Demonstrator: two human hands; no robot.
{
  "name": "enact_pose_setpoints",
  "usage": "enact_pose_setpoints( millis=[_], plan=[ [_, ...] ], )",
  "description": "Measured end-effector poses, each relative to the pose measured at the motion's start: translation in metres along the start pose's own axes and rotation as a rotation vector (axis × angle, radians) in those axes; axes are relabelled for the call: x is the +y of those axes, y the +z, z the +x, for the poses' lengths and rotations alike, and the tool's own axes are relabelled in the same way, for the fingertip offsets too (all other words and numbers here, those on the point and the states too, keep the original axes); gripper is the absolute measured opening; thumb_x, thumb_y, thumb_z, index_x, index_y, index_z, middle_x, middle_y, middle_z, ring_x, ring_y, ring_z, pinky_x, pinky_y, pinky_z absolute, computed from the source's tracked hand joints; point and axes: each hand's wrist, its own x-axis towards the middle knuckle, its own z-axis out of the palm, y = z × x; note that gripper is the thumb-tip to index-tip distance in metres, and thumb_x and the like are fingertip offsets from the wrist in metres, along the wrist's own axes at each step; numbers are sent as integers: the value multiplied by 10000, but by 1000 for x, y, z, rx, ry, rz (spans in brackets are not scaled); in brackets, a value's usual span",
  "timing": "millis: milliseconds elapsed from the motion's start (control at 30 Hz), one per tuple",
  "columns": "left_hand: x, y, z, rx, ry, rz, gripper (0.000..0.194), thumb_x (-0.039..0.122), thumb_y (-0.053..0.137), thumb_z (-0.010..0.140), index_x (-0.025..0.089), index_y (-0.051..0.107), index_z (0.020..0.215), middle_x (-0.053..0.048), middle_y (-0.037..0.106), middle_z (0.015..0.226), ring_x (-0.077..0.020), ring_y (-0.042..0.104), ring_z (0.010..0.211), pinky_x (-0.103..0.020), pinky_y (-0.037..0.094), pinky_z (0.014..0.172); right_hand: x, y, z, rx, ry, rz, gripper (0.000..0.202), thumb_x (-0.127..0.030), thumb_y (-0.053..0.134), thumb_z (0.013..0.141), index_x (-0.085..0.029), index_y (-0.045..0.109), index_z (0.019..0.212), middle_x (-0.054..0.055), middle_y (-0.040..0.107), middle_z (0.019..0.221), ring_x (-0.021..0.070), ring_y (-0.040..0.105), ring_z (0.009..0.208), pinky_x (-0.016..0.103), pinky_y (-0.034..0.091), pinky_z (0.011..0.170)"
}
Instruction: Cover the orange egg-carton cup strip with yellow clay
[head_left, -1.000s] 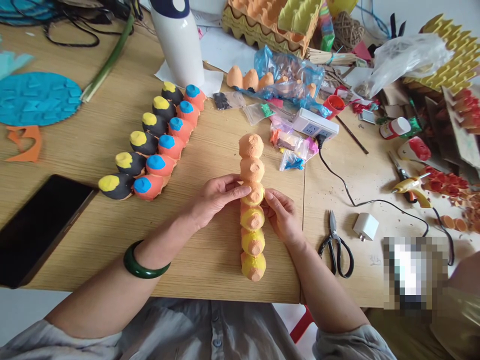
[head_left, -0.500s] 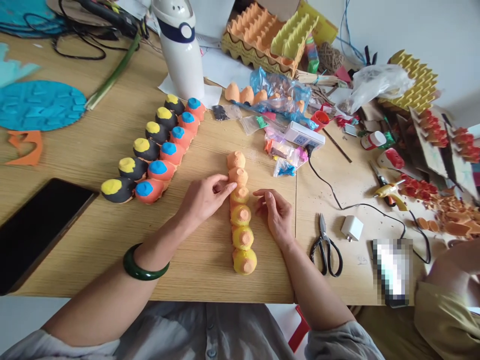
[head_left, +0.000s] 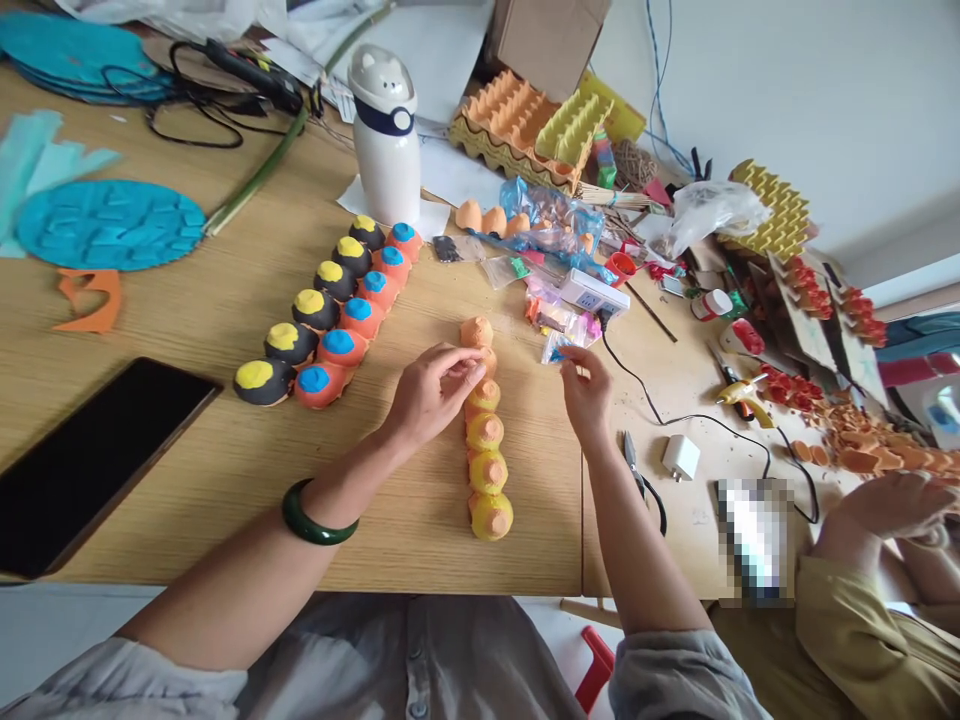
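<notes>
A strip of egg-carton cups [head_left: 491,470] runs lengthwise in front of me. Its nearer cups are coated yellow with small orange discs on top; the far ones are orange. My left hand [head_left: 442,392] is over the second cup from the far end, thumb and fingertips pinched together. Whether a bit of something is between them is hidden. To the right of the strip, my right hand [head_left: 589,395] is raised with thumb and index finger drawn together, close to a small bag of blue clay [head_left: 553,348]. I cannot make out anything in that pinch.
Two painted cup rows, black with yellow tops [head_left: 315,308] and orange with blue tops [head_left: 362,318], stand left. Around lie a black phone [head_left: 105,465], a white bottle [head_left: 388,160], a power strip [head_left: 596,293], scissors [head_left: 634,460] and a white adapter [head_left: 681,457]. A co-worker's hands [head_left: 900,505] are at right.
My right hand has moved up and away from the strip toward the blue clay bag, its fingers drawing together. My left hand stays at the second cup. The view has shifted slightly.
</notes>
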Motion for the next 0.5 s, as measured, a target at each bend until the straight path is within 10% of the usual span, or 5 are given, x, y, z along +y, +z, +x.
enact_pose_setpoints(
  millis=[200,500],
  plan=[
    [-10,6,-2,-150,258,147,374,455,738,922,243,786,1225,-124,701,1353,-314,610,1330,-488,442,1216,5,17,56,-100,-157,-530,534,-229,642,889,-108,639,1409,219,641,1515,347,532,1447,524,405,1235],
    [-23,16,-5,-91,389,213,172,290,681,966,218,796,1072,-114,679,1359,-291,623,1314,-492,508,1174,12,30,68,-169,-149,-672,301,-283,625,960,-201,757,1217,122,782,1328,312,675,1228,444,512,1069]
  ],
)
